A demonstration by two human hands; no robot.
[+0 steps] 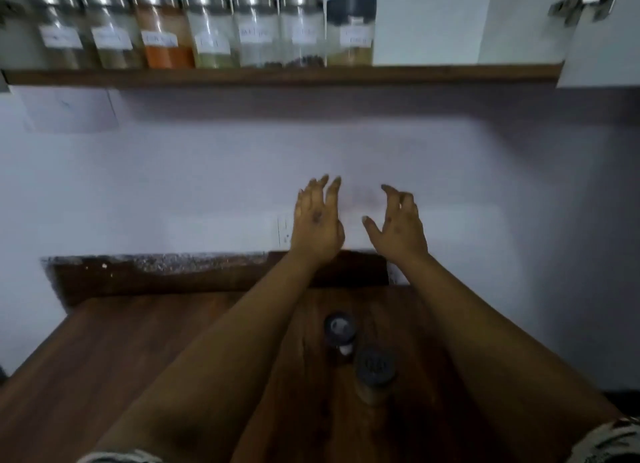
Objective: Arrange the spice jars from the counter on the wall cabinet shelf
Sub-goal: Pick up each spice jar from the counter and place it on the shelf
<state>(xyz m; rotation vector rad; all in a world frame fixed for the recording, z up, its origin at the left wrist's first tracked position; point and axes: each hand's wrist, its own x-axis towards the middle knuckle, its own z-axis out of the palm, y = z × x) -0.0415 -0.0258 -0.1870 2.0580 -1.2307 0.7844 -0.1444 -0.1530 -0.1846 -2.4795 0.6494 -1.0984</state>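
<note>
Several labelled glass spice jars stand in a row on the wooden shelf (450, 73) at the top; the rightmost jar (351, 30) has a black lid, the others steel lids. Two dark-lidded jars remain on the wooden counter (104, 352): one (340, 329) farther back, one (375, 367) nearer me. My left hand (317, 222) and my right hand (401, 222) are raised side by side in front of the wall, between counter and shelf, fingers spread, holding nothing.
An open white cabinet door (602, 30) with a metal hinge juts out at the top right. A paper sheet (69, 109) hangs on the wall under the shelf's left end. The shelf has bare room to the right of the jars.
</note>
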